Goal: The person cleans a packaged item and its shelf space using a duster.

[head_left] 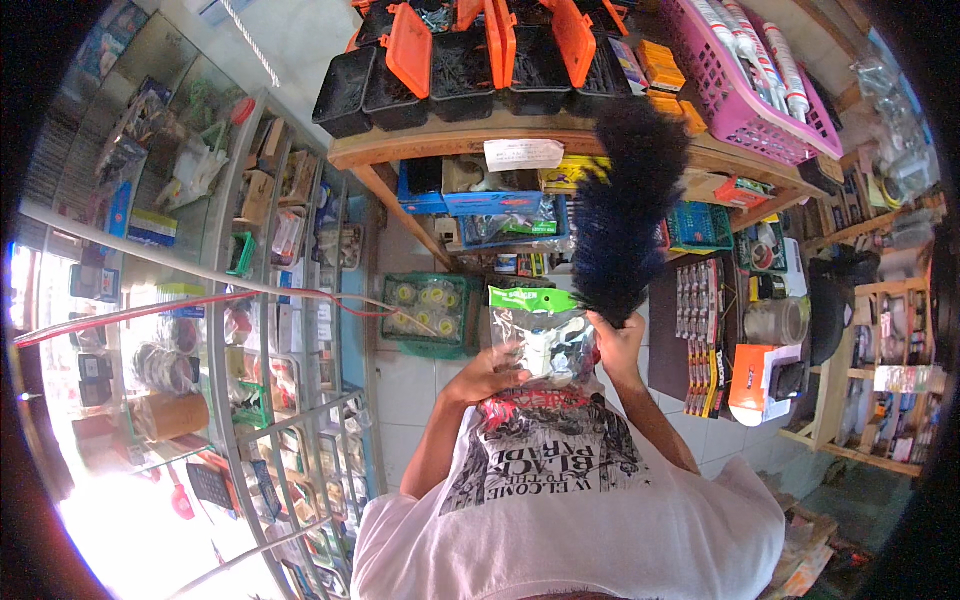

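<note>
Near the wooden bench [440, 144], a dark duster [630, 200] projects from the partly curled right hand [622, 345], apparently tucked there so the fingers can also pinch the green-topped packet [547, 345], suspended between both hands while the half-closed left hand [486, 378] steadies its opposite side.

Two bare hands [497, 370] [618, 342] and one clear plastic bag [541, 343] with a green header.
There is one bushy dark duster [630, 200], one pink perforated plastic basket [757, 138], one white rectangular paper label [523, 154], one white twisted rope [251, 40].
</note>
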`<state>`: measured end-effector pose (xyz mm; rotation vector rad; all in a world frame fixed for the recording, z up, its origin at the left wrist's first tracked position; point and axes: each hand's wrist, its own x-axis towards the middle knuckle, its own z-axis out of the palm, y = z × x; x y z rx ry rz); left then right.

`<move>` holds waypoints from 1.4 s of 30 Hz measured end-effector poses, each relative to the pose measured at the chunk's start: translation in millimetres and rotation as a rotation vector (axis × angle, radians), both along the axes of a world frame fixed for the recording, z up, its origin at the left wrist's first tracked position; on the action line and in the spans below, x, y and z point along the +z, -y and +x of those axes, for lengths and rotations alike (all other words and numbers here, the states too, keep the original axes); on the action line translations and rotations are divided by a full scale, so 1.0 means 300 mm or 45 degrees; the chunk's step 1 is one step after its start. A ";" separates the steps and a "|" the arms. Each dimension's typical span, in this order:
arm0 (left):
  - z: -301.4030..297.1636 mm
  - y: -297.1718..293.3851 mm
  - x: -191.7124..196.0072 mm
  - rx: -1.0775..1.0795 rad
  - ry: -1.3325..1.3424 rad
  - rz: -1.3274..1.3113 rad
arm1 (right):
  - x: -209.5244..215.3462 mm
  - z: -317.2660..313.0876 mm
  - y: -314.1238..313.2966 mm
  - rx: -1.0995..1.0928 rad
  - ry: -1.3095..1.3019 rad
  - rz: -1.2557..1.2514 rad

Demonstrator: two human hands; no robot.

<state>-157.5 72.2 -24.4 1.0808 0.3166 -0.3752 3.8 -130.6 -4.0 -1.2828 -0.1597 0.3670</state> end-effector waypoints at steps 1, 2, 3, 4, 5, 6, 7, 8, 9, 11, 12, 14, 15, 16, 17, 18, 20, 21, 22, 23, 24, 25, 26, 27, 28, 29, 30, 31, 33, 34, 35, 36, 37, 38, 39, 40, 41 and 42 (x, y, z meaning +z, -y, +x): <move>0.001 0.000 0.007 0.007 -0.023 -0.029 | 0.013 0.008 0.006 0.022 0.088 -0.106; 0.003 0.001 0.013 0.000 0.048 -0.041 | 0.028 0.020 0.011 0.043 0.174 -0.212; 0.004 -0.001 0.017 0.002 0.096 -0.086 | 0.042 0.026 0.013 0.068 0.205 -0.283; 0.003 -0.003 0.020 0.001 0.195 -0.167 | 0.056 0.033 0.015 0.094 0.237 -0.355; 0.004 -0.008 0.021 0.020 0.180 -0.179 | 0.067 0.038 0.012 0.124 0.217 -0.389; 0.004 -0.017 0.021 0.037 0.214 -0.226 | 0.076 0.039 0.005 0.143 0.198 -0.390; 0.007 -0.025 0.019 0.072 0.278 -0.279 | 0.085 0.040 -0.002 0.162 0.178 -0.391; 0.011 -0.029 0.016 0.097 0.241 -0.244 | 0.089 0.035 -0.016 0.170 0.158 -0.361; 0.017 -0.033 0.012 0.142 0.234 -0.216 | 0.093 0.031 -0.029 0.178 0.126 -0.316; 0.034 -0.035 0.003 0.242 0.221 -0.159 | 0.098 0.025 -0.047 0.205 0.003 -0.269; 0.049 -0.034 -0.005 0.212 0.127 0.082 | 0.100 0.023 -0.052 0.227 -0.085 -0.266; 0.062 -0.025 -0.016 0.310 0.351 0.011 | 0.101 0.022 -0.059 0.259 -0.174 -0.249; 0.065 -0.021 -0.022 0.360 0.426 -0.002 | 0.101 0.023 -0.060 0.268 -0.175 -0.236; 0.067 -0.016 -0.027 0.442 0.414 0.079 | 0.099 0.023 -0.061 0.256 -0.147 -0.244; 0.066 -0.018 -0.031 0.478 0.409 0.091 | 0.096 0.023 -0.060 0.243 -0.119 -0.252; 0.065 -0.021 -0.033 0.483 0.367 0.063 | 0.092 0.023 -0.063 0.212 -0.061 -0.279; 0.062 -0.023 -0.032 0.489 0.274 0.022 | 0.083 0.018 -0.068 0.148 0.039 -0.277; 0.061 -0.023 -0.028 0.490 0.223 0.008 | 0.079 0.013 -0.070 0.115 0.083 -0.249; 0.063 -0.018 -0.022 0.498 0.118 0.016 | 0.074 0.010 -0.070 0.091 0.104 -0.256; 0.066 -0.014 -0.015 0.510 0.204 -0.090 | 0.070 0.008 -0.070 0.061 0.199 -0.233; 0.070 0.000 -0.006 0.529 0.236 -0.175 | 0.067 0.007 -0.069 0.041 0.273 -0.244; 0.075 0.010 0.003 0.526 0.269 -0.314 | 0.064 0.006 -0.067 0.021 0.346 -0.255; 0.078 0.012 0.011 0.543 0.270 -0.289 | 0.060 0.007 -0.069 0.018 0.308 -0.229; 0.081 0.015 0.017 0.538 0.271 -0.316 | 0.056 0.010 -0.073 0.015 0.269 -0.202; 0.085 0.017 0.019 0.551 0.293 -0.379 | 0.053 0.013 -0.075 0.011 0.230 -0.175; 0.090 0.017 0.018 0.539 0.245 -0.378 | 0.051 0.018 -0.078 0.023 0.228 -0.185; 0.096 0.017 0.013 0.545 0.217 -0.412 | 0.050 0.024 -0.080 0.035 0.226 -0.194; 0.101 0.019 0.005 0.553 0.220 -0.468 | 0.051 0.030 -0.083 0.056 0.227 -0.200; 0.109 0.024 -0.017 0.547 0.123 -0.666 | 0.060 0.040 -0.079 0.085 0.157 -0.273; 0.112 0.026 -0.027 0.533 0.072 -0.761 | 0.067 0.043 -0.079 0.085 0.132 -0.310; 0.112 0.030 -0.037 0.520 0.148 -0.908 | 0.074 0.044 -0.078 0.103 0.116 -0.314; 0.111 0.035 -0.045 0.495 0.204 -1.043 | 0.080 0.044 -0.079 0.102 0.106 -0.324; 0.110 0.037 -0.053 0.467 0.262 -1.179 | 0.085 0.045 -0.080 0.100 0.102 -0.322; 0.106 0.043 -0.060 0.460 0.259 -1.196 | 0.090 0.047 -0.079 0.098 0.097 -0.321; 0.105 0.044 -0.068 0.468 0.195 -1.178 | 0.092 0.048 -0.080 0.097 0.093 -0.319; 0.103 0.045 -0.078 0.476 0.129 -1.161 | 0.093 0.050 -0.078 0.108 0.064 -0.327; 0.103 0.044 -0.088 0.466 0.082 -1.152 | 0.091 0.052 -0.079 0.114 0.054 -0.347; 0.101 0.043 -0.100 0.481 0.077 -1.159 | 0.089 0.055 -0.077 0.121 0.043 -0.367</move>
